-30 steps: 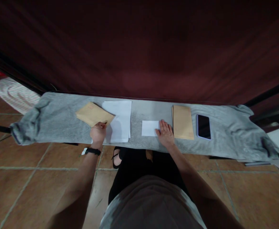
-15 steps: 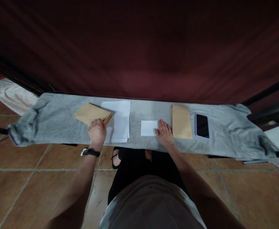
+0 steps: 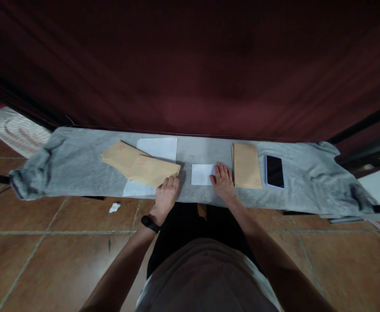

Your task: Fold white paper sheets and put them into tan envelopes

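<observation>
My left hand [image 3: 167, 193] grips the near right end of a brown paper envelope [image 3: 151, 169], its fingers closed on the edge. That envelope lies across white paper sheets [image 3: 160, 147] and overlaps other brown envelopes [image 3: 118, 155] at the left. My right hand [image 3: 223, 181] rests flat, fingers stretched out, over the right end of a folded white paper [image 3: 202, 174]. Just right of that hand sits a small pile of brown envelopes [image 3: 247, 166].
A phone [image 3: 275, 171] in a purple case lies right of the envelope pile. Grey cloth [image 3: 310, 177] covers the narrow table. A dark red panel [image 3: 190, 108] rises behind it. A white scrap [image 3: 114, 207] is on the tiled floor.
My left hand has moved right, drawing an envelope off the left pile and across the white sheets toward the folded paper. My right hand has stayed in place.
</observation>
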The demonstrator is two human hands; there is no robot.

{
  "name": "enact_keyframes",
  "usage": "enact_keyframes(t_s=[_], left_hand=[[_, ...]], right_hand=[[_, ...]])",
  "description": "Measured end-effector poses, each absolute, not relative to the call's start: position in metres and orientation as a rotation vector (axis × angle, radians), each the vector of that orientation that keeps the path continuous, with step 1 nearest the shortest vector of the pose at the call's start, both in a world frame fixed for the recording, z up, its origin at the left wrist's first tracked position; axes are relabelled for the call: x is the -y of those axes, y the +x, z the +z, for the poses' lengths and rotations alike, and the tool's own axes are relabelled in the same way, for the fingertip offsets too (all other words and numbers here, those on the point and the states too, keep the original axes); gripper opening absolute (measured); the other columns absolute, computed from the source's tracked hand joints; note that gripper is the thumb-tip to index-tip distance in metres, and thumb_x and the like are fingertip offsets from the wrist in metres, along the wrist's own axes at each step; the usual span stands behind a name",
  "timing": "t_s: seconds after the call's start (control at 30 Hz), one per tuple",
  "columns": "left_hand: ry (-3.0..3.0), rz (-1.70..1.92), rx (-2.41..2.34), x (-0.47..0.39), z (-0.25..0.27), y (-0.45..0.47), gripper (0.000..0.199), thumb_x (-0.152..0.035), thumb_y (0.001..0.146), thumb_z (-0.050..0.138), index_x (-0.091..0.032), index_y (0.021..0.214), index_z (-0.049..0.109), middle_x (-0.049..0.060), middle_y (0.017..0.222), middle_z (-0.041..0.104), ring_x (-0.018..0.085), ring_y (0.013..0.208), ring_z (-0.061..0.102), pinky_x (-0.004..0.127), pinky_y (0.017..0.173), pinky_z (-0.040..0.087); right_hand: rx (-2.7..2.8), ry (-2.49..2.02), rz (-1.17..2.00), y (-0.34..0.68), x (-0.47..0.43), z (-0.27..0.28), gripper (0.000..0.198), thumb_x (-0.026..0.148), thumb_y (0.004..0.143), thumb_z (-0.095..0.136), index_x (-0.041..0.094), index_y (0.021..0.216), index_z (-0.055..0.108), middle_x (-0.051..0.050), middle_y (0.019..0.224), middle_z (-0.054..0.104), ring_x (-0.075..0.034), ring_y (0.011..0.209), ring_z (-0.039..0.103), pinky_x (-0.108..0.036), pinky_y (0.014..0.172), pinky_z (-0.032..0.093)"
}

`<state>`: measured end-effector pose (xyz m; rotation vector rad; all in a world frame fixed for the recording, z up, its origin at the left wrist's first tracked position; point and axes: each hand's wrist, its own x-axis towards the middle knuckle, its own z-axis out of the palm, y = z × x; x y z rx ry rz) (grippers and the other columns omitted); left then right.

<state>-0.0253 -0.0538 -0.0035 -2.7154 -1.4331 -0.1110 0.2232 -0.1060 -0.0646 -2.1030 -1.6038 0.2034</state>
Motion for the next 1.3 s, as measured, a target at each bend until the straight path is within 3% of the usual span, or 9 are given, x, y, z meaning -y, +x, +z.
enact_keyframes(t_s=[0.1, 0.27, 0.4, 0.5, 0.6, 0.67, 0.8, 1.07, 1.3], left_hand=[[-2.724, -0.141, 1.411, 0.059, -0.004, -0.026, 0.026, -0.015, 0.100, 0.038, -0.018, 0.106, 0.063, 0.013, 0.102, 0.066, 0.028, 0.104, 0.061, 0.036, 0.076, 0.049], [-2.742, -0.174, 1.357, 0.073, -0.007, -0.028, 0.027, -0.015, 0.100, 0.039, -0.018, 0.110, 0.063, 0.013, 0.105, 0.067, 0.027, 0.104, 0.062, 0.037, 0.079, 0.050], [-2.798, -0.237, 1.330, 0.087, -0.012, -0.030, 0.030, -0.016, 0.101, 0.037, -0.019, 0.114, 0.063, 0.012, 0.106, 0.069, 0.027, 0.101, 0.065, 0.038, 0.080, 0.052], [-2.901, -0.387, 1.256, 0.092, -0.013, -0.033, 0.032, -0.024, 0.101, 0.042, -0.020, 0.130, 0.058, 0.014, 0.125, 0.067, 0.028, 0.116, 0.062, 0.043, 0.096, 0.050], [-2.965, -0.517, 1.223, 0.090, -0.011, -0.042, 0.071, -0.039, 0.095, 0.059, -0.021, 0.156, 0.028, 0.017, 0.161, 0.035, 0.034, 0.148, 0.035, 0.052, 0.117, 0.034], [-2.964, -0.507, 1.260, 0.084, -0.009, -0.050, 0.099, -0.043, 0.086, 0.070, -0.021, 0.162, 0.010, 0.019, 0.169, 0.012, 0.037, 0.155, 0.014, 0.058, 0.121, 0.022], [-3.037, -0.338, 1.232, 0.069, -0.003, -0.062, 0.121, -0.044, 0.072, 0.083, -0.020, 0.162, 0.006, 0.023, 0.168, 0.000, 0.041, 0.155, 0.005, 0.065, 0.121, 0.012], [-3.273, -0.220, 0.910, 0.066, 0.002, -0.044, 0.130, -0.053, 0.063, 0.086, -0.021, 0.163, 0.009, 0.021, 0.166, 0.019, 0.041, 0.154, 0.012, 0.065, 0.122, 0.005], [-3.239, -0.265, 0.861, 0.087, 0.005, -0.025, 0.112, -0.043, 0.071, 0.078, -0.021, 0.162, 0.016, 0.019, 0.157, 0.037, 0.038, 0.149, 0.027, 0.063, 0.123, 0.005]], right_hand=[[1.413, -1.839, 0.560, 0.198, 0.099, -0.048, 0.054, 0.033, 0.100, 0.046, 0.006, 0.146, 0.049, -0.019, 0.161, 0.035, -0.031, 0.151, 0.028, -0.049, 0.125, 0.018], [1.224, -1.578, 0.971, 0.135, 0.076, -0.039, 0.038, 0.042, 0.099, 0.047, 0.023, 0.127, 0.064, -0.006, 0.122, 0.072, -0.019, 0.111, 0.067, -0.033, 0.098, 0.053], [0.995, -1.450, 1.215, 0.106, 0.066, -0.045, 0.026, 0.039, 0.091, 0.052, 0.022, 0.096, 0.071, -0.003, 0.093, 0.075, -0.019, 0.087, 0.070, -0.031, 0.080, 0.057], [0.962, -1.437, 1.240, 0.105, 0.071, -0.046, 0.025, 0.036, 0.090, 0.049, 0.022, 0.097, 0.069, -0.001, 0.089, 0.073, -0.018, 0.081, 0.068, -0.031, 0.075, 0.058], [0.942, -1.409, 1.279, 0.118, 0.080, -0.042, 0.028, 0.031, 0.090, 0.045, 0.022, 0.106, 0.067, -0.002, 0.092, 0.073, -0.018, 0.078, 0.069, -0.032, 0.070, 0.059], [0.943, -1.405, 1.299, 0.131, 0.089, -0.037, 0.027, 0.029, 0.089, 0.047, 0.022, 0.105, 0.067, -0.003, 0.093, 0.073, -0.019, 0.079, 0.069, -0.032, 0.067, 0.059], [1.032, -1.358, 1.460, 0.158, 0.109, -0.026, 0.027, 0.026, 0.085, 0.054, 0.022, 0.106, 0.070, -0.002, 0.095, 0.074, -0.020, 0.084, 0.069, -0.030, 0.066, 0.059], [1.121, -1.355, 1.421, 0.187, 0.143, -0.014, 0.029, 0.028, 0.084, 0.054, 0.023, 0.108, 0.069, 0.000, 0.096, 0.074, -0.019, 0.083, 0.068, -0.027, 0.067, 0.054], [1.294, -1.593, 1.071, 0.213, 0.164, -0.032, 0.023, 0.017, 0.077, 0.047, 0.020, 0.090, 0.067, -0.001, 0.089, 0.072, -0.019, 0.085, 0.066, -0.030, 0.079, 0.053]])
